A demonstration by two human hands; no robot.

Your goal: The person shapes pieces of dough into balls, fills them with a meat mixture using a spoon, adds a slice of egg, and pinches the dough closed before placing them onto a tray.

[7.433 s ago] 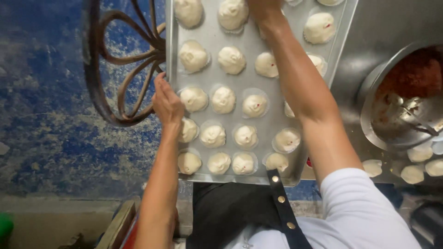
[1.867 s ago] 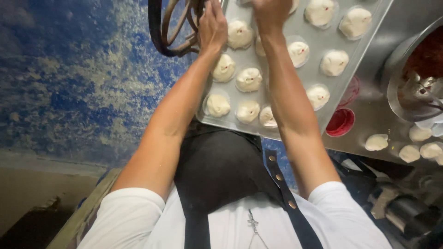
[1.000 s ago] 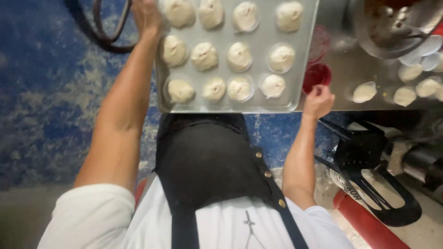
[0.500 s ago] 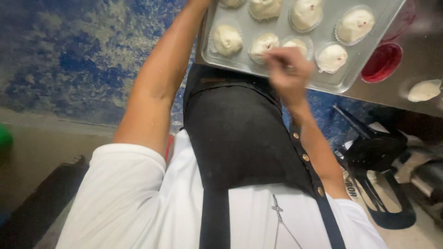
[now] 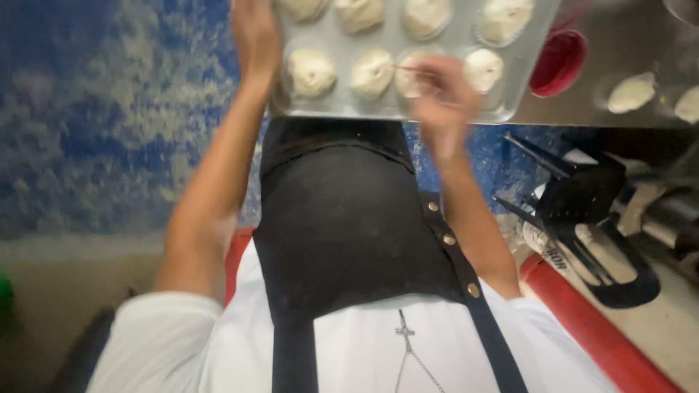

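A metal baking tray (image 5: 335,109) holds several pale dough mounds (image 5: 312,71) in rows. My left hand (image 5: 255,36) grips the tray's left edge. Blurred by motion, my right hand (image 5: 440,94) hovers over the tray's near edge. It pinches a thin stick (image 5: 409,68) whose tip points left at a dough mound (image 5: 373,71) in the front row. The mound under that hand is mostly hidden.
A red bowl (image 5: 557,62) sits on the steel counter right of the tray, with loose dough rounds (image 5: 632,91) beyond it. A black wire frame (image 5: 590,218) and a red bar (image 5: 597,335) lie low at the right. Blue speckled floor (image 5: 109,109) fills the left.
My right hand went from the red bowl back over the tray's front row, holding a thin stick. The view has tilted down toward my apron; my left hand stays on the tray's edge.
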